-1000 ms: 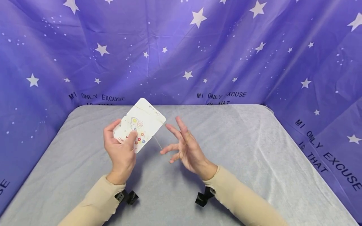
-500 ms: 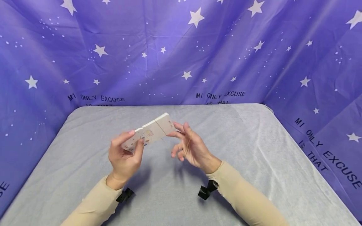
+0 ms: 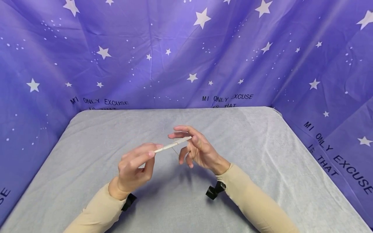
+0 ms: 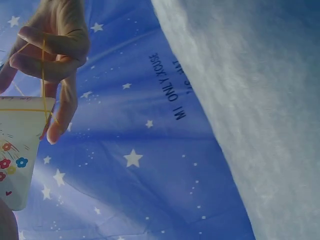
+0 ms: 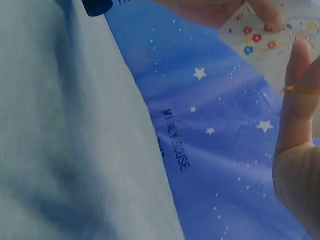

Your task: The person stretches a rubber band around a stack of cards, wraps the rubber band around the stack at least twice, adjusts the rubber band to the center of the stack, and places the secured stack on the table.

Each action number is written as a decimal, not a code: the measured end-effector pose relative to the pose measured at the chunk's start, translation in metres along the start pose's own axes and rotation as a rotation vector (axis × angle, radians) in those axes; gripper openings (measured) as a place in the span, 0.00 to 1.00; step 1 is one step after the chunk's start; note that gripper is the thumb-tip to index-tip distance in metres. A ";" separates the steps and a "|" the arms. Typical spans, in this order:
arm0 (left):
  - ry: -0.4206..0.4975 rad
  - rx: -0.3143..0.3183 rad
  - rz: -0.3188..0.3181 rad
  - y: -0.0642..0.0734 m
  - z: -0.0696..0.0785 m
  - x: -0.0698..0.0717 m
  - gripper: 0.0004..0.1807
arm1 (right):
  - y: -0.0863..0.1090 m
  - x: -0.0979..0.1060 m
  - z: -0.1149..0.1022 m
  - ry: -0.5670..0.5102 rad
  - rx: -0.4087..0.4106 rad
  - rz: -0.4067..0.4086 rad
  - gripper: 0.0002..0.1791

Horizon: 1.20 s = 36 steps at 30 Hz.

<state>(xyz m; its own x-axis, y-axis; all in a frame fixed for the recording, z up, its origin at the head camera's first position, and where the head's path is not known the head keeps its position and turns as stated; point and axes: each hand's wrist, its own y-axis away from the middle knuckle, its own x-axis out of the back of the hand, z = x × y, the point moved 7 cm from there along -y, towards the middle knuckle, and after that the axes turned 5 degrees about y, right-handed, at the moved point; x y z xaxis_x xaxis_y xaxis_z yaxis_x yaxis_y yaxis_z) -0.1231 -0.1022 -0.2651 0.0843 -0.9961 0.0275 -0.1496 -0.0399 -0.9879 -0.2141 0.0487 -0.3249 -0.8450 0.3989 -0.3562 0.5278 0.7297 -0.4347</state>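
My left hand (image 3: 135,168) pinches a thin white notched card stack (image 3: 172,146) by its near end, tilted almost edge-on above the table. Coloured flowers on the card stack (image 4: 17,145) show in the left wrist view. A yellow rubber band (image 4: 22,109) crosses its far end and stretches on to my right hand (image 3: 201,149). There the curled fingers (image 4: 45,67) are hooked in the loop, and the band (image 5: 301,90) also passes across a digit in the right wrist view. My right thumb is right at the card stack's far end, with straighter fingers beyond it.
A grey cloth-covered table (image 3: 247,136) lies beneath both hands. Behind and beside it hangs a purple star-printed curtain (image 3: 175,64). Black wrist devices (image 3: 212,192) sit below the beige sleeves (image 3: 253,197).
My left hand has turned the card stack from face-up to nearly edge-on and moved it right. My right hand, apart from the stack earlier, is now at its far end with the band.
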 end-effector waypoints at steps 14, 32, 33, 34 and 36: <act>-0.007 -0.012 -0.165 0.014 -0.005 -0.008 0.11 | 0.005 0.017 0.000 0.117 -0.084 0.023 0.39; -0.038 0.091 -0.255 0.036 -0.020 -0.008 0.11 | 0.004 0.024 0.000 0.472 -0.075 0.057 0.39; -0.041 0.102 -0.254 0.037 -0.021 -0.008 0.10 | 0.004 0.024 0.000 0.479 -0.073 0.059 0.39; -0.044 0.113 -0.252 0.038 -0.022 -0.007 0.10 | 0.004 0.024 0.000 0.485 -0.071 0.062 0.38; -0.048 0.139 -0.249 0.039 -0.024 -0.007 0.10 | 0.004 0.024 -0.001 0.497 -0.066 0.067 0.36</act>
<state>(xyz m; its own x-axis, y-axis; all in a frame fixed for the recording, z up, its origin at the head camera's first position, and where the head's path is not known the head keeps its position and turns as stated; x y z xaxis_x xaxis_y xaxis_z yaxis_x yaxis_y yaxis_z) -0.1530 -0.0987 -0.3005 0.1484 -0.9520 0.2678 0.0174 -0.2682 -0.9632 -0.2320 0.0619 -0.3347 -0.7568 0.6506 0.0627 0.5892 0.7206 -0.3655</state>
